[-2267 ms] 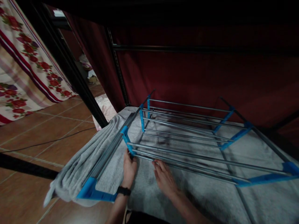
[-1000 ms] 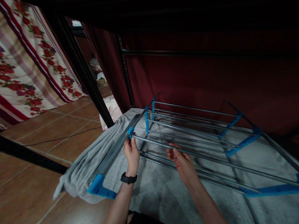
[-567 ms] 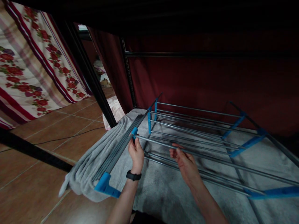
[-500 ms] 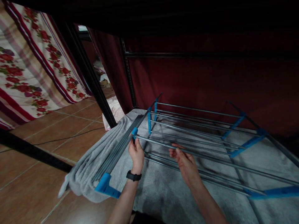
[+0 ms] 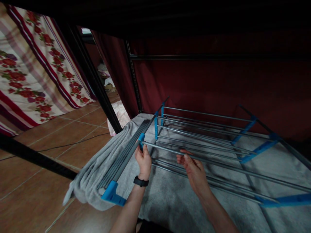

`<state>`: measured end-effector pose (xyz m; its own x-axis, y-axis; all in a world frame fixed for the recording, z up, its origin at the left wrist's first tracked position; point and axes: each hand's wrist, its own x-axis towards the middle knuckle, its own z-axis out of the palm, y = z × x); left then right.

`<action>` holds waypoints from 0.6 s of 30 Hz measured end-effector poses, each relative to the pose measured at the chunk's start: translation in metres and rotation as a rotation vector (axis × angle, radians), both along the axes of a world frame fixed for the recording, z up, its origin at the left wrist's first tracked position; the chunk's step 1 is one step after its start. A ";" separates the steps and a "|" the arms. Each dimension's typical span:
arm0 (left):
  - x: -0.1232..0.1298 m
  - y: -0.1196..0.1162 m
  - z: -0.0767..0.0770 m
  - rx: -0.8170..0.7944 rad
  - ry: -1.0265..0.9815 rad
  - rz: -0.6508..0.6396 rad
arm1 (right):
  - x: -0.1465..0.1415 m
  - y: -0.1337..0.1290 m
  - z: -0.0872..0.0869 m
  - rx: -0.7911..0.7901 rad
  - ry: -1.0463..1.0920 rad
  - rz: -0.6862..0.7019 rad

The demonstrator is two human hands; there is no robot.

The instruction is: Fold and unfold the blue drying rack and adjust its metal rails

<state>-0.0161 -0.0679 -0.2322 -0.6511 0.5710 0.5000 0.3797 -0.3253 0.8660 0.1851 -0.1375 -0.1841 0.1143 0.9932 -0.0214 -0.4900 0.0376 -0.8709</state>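
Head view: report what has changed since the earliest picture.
The left hand has moved up and grips the blue bracket. The right hand has left the lower rods and now holds the upper front rod, whose left end has lifted away from them. The grey cloth and the bundled rods stayed put.

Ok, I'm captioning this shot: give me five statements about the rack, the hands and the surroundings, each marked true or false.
1. The left hand touches a blue bracket. True.
2. The right hand touches a bar. True.
3. The floral cloth hangs at the picture's right. False: it hangs at the left.
4. The rack lies on bare tiles. False: it lies on a grey blanket.
5. The backdrop behind the rack is dark red. True.
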 end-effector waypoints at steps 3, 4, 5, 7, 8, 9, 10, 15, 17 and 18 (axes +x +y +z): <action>0.000 0.001 -0.003 0.002 0.013 0.002 | -0.001 0.000 -0.003 0.015 0.016 -0.003; 0.001 0.002 -0.003 0.002 0.019 0.006 | -0.001 0.000 -0.004 0.018 0.022 -0.006; 0.001 0.002 -0.003 0.002 0.025 0.013 | -0.001 0.000 -0.006 0.020 0.025 -0.008; 0.002 0.001 -0.002 0.001 0.042 0.028 | -0.002 0.000 -0.007 0.020 0.026 -0.010; 0.002 0.001 -0.001 -0.003 0.054 0.032 | -0.003 0.001 -0.008 0.020 0.027 -0.011; 0.003 0.000 0.000 -0.008 0.067 0.034 | -0.003 0.001 -0.008 0.022 0.031 -0.011; 0.003 -0.001 0.002 -0.012 0.078 0.031 | -0.004 0.001 -0.007 0.023 0.037 -0.011; 0.006 -0.006 0.011 -0.028 0.115 0.027 | -0.006 -0.002 -0.001 0.014 0.078 0.022; 0.007 -0.009 0.016 -0.053 0.140 0.024 | -0.003 -0.006 0.002 0.020 0.090 0.061; 0.007 -0.010 0.018 -0.065 0.156 0.018 | 0.000 -0.009 0.003 0.021 0.082 0.079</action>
